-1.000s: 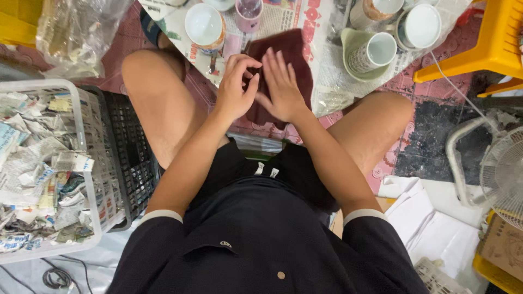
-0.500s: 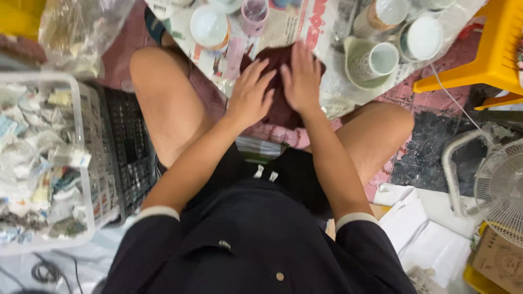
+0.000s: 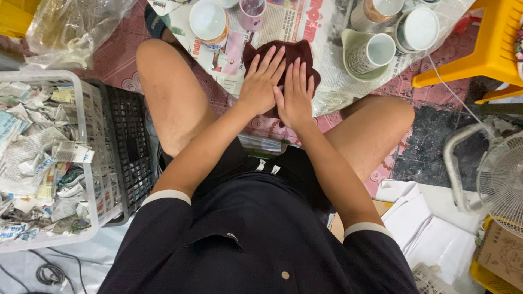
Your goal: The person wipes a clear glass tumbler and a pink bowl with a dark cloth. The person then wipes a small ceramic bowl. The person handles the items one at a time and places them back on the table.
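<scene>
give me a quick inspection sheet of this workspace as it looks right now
surface: newspaper sheets spread over a reddish patterned floor
job's things: dark maroon cloth lying flat on the newspaper
clutter: white cups, a pink cup, a mug in a green dish, white basket of crumpled paper, black crate, clear plastic bag
grippers: left hand and right hand both flat on the cloth, fingers spread, side by side
cables: dark coil at bottom left; thin white cord on the right
surroundings: yellow stool, white fan, stack of white paper

I see my left hand (image 3: 262,86) and right hand (image 3: 296,97) flat, palms down, fingers spread, apparently touching side by side.
</scene>
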